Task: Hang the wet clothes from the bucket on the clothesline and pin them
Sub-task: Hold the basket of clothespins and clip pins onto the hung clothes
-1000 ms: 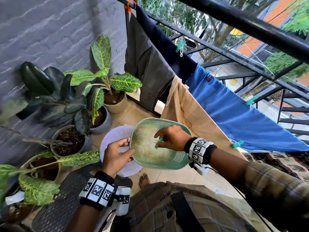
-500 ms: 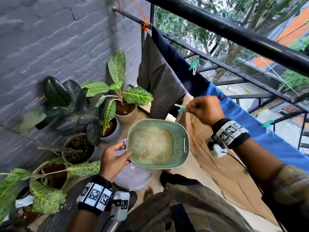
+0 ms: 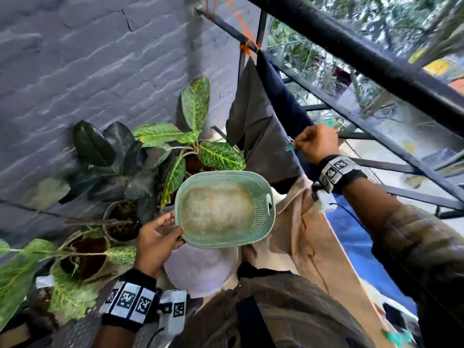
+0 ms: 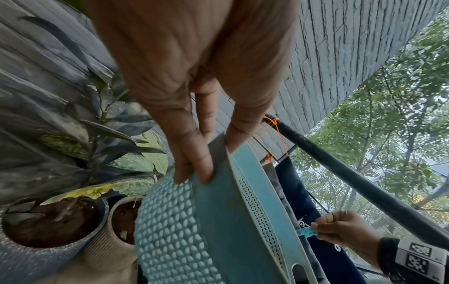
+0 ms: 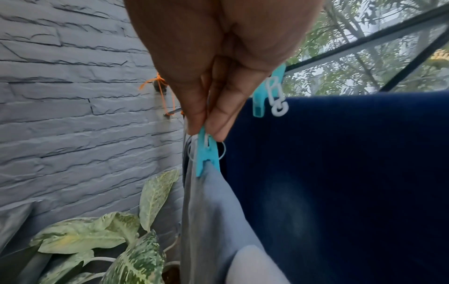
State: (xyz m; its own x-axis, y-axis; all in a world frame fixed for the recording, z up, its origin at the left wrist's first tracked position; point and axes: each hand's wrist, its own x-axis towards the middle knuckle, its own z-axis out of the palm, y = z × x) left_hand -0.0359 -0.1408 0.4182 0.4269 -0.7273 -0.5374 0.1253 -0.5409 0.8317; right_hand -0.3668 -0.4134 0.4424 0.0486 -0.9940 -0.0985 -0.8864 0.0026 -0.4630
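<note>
My left hand (image 3: 157, 241) grips the rim of a pale green perforated basket (image 3: 223, 209), thumb on the inside, fingers (image 4: 192, 169) outside; no pegs show in it. My right hand (image 3: 315, 143) pinches a teal clothes peg (image 5: 206, 153) at the top edge of the grey garment (image 3: 261, 136) hanging on the line. A navy garment (image 5: 340, 173) hangs beside it, pinned by another teal peg (image 5: 267, 90). A tan cloth (image 3: 308, 244) and a blue cloth (image 3: 356, 249) hang further right. The orange clothesline cord (image 3: 247, 45) ties to the black rail.
Potted plants (image 3: 175, 151) crowd the floor by the grey brick wall (image 3: 88, 59) on the left. A white bucket (image 3: 200, 270) stands under the basket. A thick black railing bar (image 3: 376, 59) runs overhead with trees beyond.
My right hand took a peg out of the basket, then rose up and right to the top edge of the grey garment. The left hand keeps holding the basket.
</note>
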